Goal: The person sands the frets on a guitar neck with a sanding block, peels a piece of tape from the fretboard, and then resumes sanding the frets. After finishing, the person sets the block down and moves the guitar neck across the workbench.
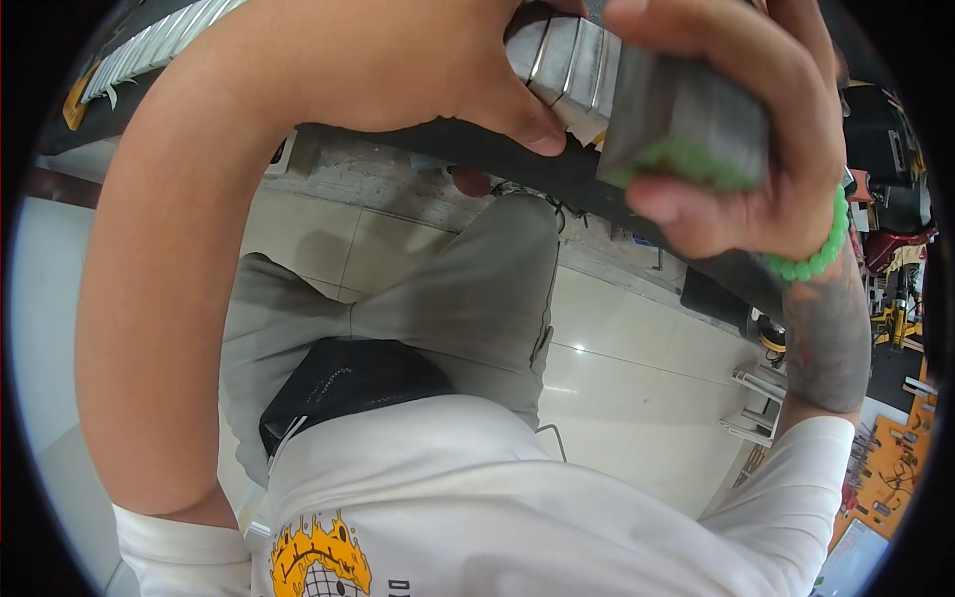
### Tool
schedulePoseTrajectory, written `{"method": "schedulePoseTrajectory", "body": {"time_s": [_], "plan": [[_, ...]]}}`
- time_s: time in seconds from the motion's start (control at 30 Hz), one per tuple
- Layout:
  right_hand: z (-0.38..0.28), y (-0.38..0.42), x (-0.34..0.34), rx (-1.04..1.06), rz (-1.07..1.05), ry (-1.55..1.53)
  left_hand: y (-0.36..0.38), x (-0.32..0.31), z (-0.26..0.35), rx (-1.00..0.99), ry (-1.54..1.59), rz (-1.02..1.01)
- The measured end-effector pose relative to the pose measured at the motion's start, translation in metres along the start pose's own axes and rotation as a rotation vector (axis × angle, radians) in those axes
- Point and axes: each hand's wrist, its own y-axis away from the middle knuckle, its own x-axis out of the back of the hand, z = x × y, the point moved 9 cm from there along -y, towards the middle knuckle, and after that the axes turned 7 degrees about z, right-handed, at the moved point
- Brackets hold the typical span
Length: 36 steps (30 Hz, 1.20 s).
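My left hand reaches to the table's near edge, its thumb along the side of several flat silver-grey blocks standing face to face. The thumb curls against them, and its other fingers are partly hidden behind the hand and out of the frame. Just to the right, my right hand grips a thick grey rectangular block, thumb below and fingers over the top. Motion blurs this block, whose lower end shows green. It overlaps the right end of the silver-grey row in this view.
A long row of thin silver-white pieces lies at the upper left, with a yellow end piece. The dark table edge crosses above my knees. An orange board with tools and a white rack are at the right.
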Motion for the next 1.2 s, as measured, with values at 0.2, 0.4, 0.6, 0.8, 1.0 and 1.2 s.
{"method": "schedulePoseTrajectory", "body": {"time_s": [0.2,0.4,0.6,0.8,1.0,1.2], "plan": [[0.011,-0.008,0.011,0.078,-0.087,0.16,-0.006,0.005,0.003,-0.072,0.306,-0.218],[0.019,-0.009,0.015,0.009,-0.128,0.094,-0.013,0.002,0.003,-0.012,0.144,-0.155],[0.012,-0.005,0.009,0.089,-0.222,0.119,-0.008,0.0,-0.003,-0.079,0.13,0.015],[0.046,-0.004,0.021,-0.158,-0.242,0.221,-0.01,0.007,0.012,0.002,0.091,-0.03],[0.088,0.018,0.035,-0.558,-0.091,0.056,-0.011,0.004,0.009,-0.097,0.014,0.066],[0.078,0.032,0.036,-0.79,0.117,-0.266,-0.013,0.007,0.008,-0.133,0.15,0.094]]}}
